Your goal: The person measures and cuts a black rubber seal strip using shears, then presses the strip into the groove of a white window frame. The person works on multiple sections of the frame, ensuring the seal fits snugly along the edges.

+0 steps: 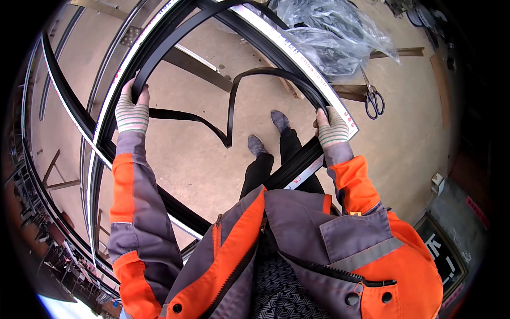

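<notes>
A window or door frame (319, 74) with black inner channels and white film on its faces spreads in front of me. A long black rubber sealing strip (231, 114) arches over its top and hangs in a loose, kinked loop inside the opening. On the frame's left side, my left hand (132, 111) pinches the strip between thumb and fingers. Near the right corner, my right hand (333, 127) closes over the frame's inner edge where the strip meets it; its fingertips are partly hidden. Striped fingerless gloves cover both hands.
Clear plastic sheeting (329, 37) lies bunched over dark material at the far right. Dark-handled scissors (375, 102) hang or lie beside a wooden bar (350, 92). More long profiles (69, 106) stand at the left. My feet (257, 144) are on the floor below the frame.
</notes>
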The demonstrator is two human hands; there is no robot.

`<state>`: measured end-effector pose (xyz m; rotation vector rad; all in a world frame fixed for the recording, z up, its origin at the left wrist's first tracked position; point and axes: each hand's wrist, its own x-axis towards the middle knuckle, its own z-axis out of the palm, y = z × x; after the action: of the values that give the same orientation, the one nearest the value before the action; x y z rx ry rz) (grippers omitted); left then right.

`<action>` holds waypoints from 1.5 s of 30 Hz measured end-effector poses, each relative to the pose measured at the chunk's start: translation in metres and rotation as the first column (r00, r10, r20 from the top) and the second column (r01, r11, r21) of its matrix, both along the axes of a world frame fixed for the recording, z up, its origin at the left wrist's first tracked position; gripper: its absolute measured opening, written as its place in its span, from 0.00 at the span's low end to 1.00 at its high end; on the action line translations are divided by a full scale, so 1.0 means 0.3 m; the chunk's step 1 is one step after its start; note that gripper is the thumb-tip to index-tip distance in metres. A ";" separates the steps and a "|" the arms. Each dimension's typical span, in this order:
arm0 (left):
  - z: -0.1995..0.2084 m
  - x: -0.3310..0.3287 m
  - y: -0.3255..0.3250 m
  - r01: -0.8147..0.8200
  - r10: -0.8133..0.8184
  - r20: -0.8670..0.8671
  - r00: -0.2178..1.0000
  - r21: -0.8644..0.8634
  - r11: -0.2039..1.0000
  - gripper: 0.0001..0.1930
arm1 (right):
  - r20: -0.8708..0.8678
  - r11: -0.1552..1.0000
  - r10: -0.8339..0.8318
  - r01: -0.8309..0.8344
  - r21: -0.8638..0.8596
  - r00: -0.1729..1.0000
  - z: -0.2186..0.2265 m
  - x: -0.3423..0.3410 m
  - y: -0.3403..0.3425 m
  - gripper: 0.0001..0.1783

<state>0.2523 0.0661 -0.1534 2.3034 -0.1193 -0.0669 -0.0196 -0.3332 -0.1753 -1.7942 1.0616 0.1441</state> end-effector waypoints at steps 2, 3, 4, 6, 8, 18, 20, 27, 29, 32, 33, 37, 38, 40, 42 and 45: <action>0.010 -0.003 -0.004 -0.003 0.003 -0.007 1.000 -0.018 1.000 0.17 | 0.010 0.998 0.037 -0.036 -0.060 0.999 -0.006 -0.005 0.000 0.13; 0.012 -0.015 -0.007 0.001 -0.001 -0.002 1.000 0.000 1.000 0.17 | 0.013 0.995 0.060 -0.059 -0.085 0.998 -0.013 -0.010 -0.001 0.13; 0.004 -0.024 -0.018 -0.009 0.009 -0.018 1.000 0.017 1.000 0.18 | 0.016 0.990 0.085 -0.083 -0.115 0.996 -0.019 -0.013 -0.006 0.13; -0.031 -0.039 -0.033 -0.023 0.025 -0.052 0.998 0.050 0.999 0.18 | 0.020 0.989 0.090 -0.087 -0.117 0.996 -0.013 -0.014 -0.007 0.12; -0.059 -0.035 -0.026 0.004 0.002 -0.033 0.999 0.160 0.987 0.19 | 0.024 0.997 0.056 -0.055 -0.054 0.998 0.006 -0.007 0.017 0.12; -0.125 -0.046 -0.065 -0.060 0.032 -0.083 0.996 -0.363 0.930 0.19 | 0.035 0.999 0.038 -0.037 -0.014 0.999 -0.007 -0.024 0.032 0.11; -0.108 -0.044 -0.061 -0.057 -0.006 -0.137 0.991 -0.453 0.890 0.18 | 0.041 0.999 0.048 -0.047 -0.023 0.998 -0.004 -0.018 0.039 0.11; -0.110 -0.036 -0.039 -0.074 0.009 -0.154 0.988 -0.423 0.903 0.17 | 0.020 0.994 0.084 -0.082 -0.076 0.996 -0.026 -0.029 0.033 0.11; -0.082 -0.031 -0.003 -0.171 0.117 -0.148 0.982 -0.434 0.885 0.22 | 0.043 0.983 0.138 -0.132 -0.128 0.989 -0.051 -0.039 0.019 0.11; -0.020 -0.009 0.073 -0.184 0.155 -0.106 0.982 -0.371 0.910 0.21 | 0.040 0.944 0.180 -0.161 -0.289 0.983 -0.106 -0.081 -0.013 0.14; 0.017 -0.012 0.118 -0.184 0.172 -0.064 0.983 -0.355 0.917 0.20 | 0.016 0.970 0.129 -0.123 -0.207 0.991 -0.083 -0.068 -0.005 0.14; 0.068 0.009 0.439 -0.273 0.305 0.025 0.952 -0.381 0.883 0.18 | 0.038 0.954 0.169 -0.154 -0.257 0.985 -0.096 -0.078 -0.011 0.15; 0.109 -0.007 0.503 -0.321 0.365 0.044 0.930 -0.385 0.865 0.18 | 0.023 0.961 0.167 -0.158 -0.228 0.986 -0.094 -0.069 -0.009 0.15; 0.188 -0.017 0.600 -0.359 0.402 0.068 0.913 -0.332 0.872 0.19 | -0.016 0.973 0.140 -0.141 -0.183 0.990 -0.066 -0.065 -0.009 0.15; 0.264 -0.036 0.712 -0.423 0.472 0.101 0.876 -0.308 0.852 0.18 | -0.018 0.984 0.114 -0.115 -0.137 0.993 -0.034 -0.055 -0.001 0.16; 0.372 -0.049 0.943 -0.509 0.540 0.199 0.818 -0.189 0.840 0.17 | 0.021 0.983 0.130 -0.126 -0.135 0.991 -0.042 -0.048 0.001 0.15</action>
<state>0.2375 0.3492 -0.0417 2.1280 0.3846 0.5000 -0.0339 -0.3329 -0.1879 -1.9805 0.9534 0.1268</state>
